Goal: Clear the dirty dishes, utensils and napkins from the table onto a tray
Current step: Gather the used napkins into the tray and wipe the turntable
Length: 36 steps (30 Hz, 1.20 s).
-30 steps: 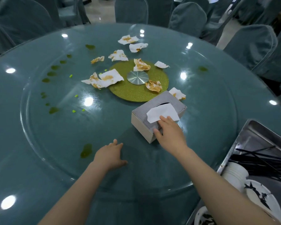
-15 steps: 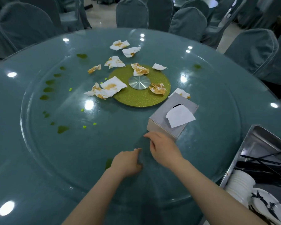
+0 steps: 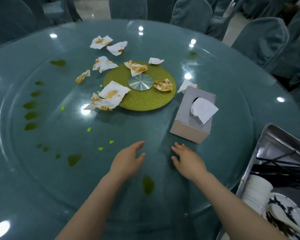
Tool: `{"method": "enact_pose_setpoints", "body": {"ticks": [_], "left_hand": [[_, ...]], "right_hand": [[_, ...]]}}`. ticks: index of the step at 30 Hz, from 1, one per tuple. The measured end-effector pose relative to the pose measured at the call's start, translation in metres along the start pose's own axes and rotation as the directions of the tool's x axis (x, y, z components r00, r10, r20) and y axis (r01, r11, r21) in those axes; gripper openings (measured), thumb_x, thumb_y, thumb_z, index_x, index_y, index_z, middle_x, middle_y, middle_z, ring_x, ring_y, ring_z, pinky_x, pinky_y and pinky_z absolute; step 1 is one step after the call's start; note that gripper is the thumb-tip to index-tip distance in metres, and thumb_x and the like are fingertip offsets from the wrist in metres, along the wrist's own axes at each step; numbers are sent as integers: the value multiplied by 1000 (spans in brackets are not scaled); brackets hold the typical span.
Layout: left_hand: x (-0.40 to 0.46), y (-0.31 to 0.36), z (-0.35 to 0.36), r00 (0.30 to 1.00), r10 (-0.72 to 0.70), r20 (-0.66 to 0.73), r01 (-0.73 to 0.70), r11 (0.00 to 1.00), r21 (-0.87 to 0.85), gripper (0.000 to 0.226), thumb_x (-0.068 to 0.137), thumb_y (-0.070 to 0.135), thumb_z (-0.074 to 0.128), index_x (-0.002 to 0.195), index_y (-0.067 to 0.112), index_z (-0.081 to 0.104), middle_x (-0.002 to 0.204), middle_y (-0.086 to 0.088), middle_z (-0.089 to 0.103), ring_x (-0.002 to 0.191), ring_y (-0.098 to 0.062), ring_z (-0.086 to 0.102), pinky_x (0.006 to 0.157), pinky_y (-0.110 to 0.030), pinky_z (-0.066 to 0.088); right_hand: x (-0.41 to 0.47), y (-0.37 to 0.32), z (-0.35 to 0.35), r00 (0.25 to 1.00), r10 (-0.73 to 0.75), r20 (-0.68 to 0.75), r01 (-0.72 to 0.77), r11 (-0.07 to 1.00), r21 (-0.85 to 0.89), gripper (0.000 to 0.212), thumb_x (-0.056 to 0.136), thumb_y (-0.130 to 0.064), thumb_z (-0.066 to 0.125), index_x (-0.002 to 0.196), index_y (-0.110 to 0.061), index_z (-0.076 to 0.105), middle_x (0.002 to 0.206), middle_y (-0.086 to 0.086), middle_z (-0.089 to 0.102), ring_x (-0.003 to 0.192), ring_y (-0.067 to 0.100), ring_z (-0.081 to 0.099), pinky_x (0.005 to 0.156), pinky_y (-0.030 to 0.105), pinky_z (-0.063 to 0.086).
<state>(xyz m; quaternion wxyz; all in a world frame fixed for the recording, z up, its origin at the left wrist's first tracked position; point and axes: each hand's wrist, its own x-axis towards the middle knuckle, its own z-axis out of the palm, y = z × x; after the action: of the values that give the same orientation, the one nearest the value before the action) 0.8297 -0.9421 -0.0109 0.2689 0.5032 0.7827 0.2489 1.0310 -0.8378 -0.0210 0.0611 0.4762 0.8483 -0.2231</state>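
A person is standing at a round glass-topped surface [image 3: 232, 87], looking down at both bare hands. The right hand [image 3: 187, 160], which was touching the tissue box [image 3: 189, 118] a second ago, is now lying flat on the glass turntable [image 3: 42, 170] at about 5 o'clock, fingers straight and slightly spread, holding nothing. The left hand [image 3: 128, 160] is resting just beside it at 6 o'clock, fingers loose and apart, also holding nothing.

The turntable is rotating counterclockwise under their push: the box is now sitting at 3 o'clock from the green centre disc [image 3: 145, 101], and the green spills [image 3: 30, 115] are shifting along the left edge.

The dirty napkins [image 3: 109, 97], stained orange-brown, are still lying scattered around the disc from 9 to 1 o'clock, well apart from both hands. The metal tray [image 3: 275, 141] at the lower right is already holding white dishes [image 3: 256, 189] and black chopsticks [image 3: 280, 174]. The napkins seem to be what remains to collect.
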Motion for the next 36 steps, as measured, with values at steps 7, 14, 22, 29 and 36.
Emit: {"method": "enact_pose_setpoints", "body": {"ticks": [7, 14, 22, 29, 36], "left_hand": [[25, -32, -33, 975, -136, -176, 137, 991, -4, 46, 92, 25, 54, 137, 28, 47, 137, 6, 54, 119, -18, 54, 94, -32, 41], [52, -77, -68, 942, -233, -242, 270, 954, 130, 57, 91, 25, 54, 145, 22, 35, 149, -2, 40, 136, -25, 37, 105, -41, 35], [102, -125, -115, 953, -210, -220, 273, 910, 312, 62, 94, 25, 51, 149, 16, 25, 158, -6, 18, 146, -23, 16, 118, -40, 14], [150, -152, -138, 951, -294, -97, 303, 815, 494, 110, 80, 69, 50, 151, 8, -8, 159, -15, -12, 147, -27, -5, 117, -43, 5], [148, -162, -111, 955, -295, -21, 264, 818, 511, 134, 47, 93, 13, 146, 9, -24, 154, -10, -29, 144, -24, -22, 115, -41, -8]], "right_hand": [[13, -29, -8, 991, 21, -129, -8, 995, 101, 37, 96, -31, 47, 130, -18, 55, 146, 1, 45, 136, 17, 37, 107, 26, 29], [77, -91, -8, 972, -198, -127, 214, 969, 125, 47, 96, -34, 47, 141, -23, 40, 155, -2, 29, 145, 12, 18, 113, 26, 20], [165, -142, -7, 942, -331, -63, 336, 936, 102, 88, 82, -56, 62, 150, -29, 13, 160, -5, 0, 147, 16, -6, 115, 39, 19], [224, -149, -2, 926, -375, -49, 360, 914, -184, 117, 63, -83, 54, 150, -32, -6, 159, 7, -17, 143, 29, -23, 116, 47, -1], [239, -133, 4, 952, -295, -76, 285, 951, -121, 86, 80, -71, 47, 149, -28, 19, 161, 3, 6, 147, 24, 1, 117, 45, 7]]}}
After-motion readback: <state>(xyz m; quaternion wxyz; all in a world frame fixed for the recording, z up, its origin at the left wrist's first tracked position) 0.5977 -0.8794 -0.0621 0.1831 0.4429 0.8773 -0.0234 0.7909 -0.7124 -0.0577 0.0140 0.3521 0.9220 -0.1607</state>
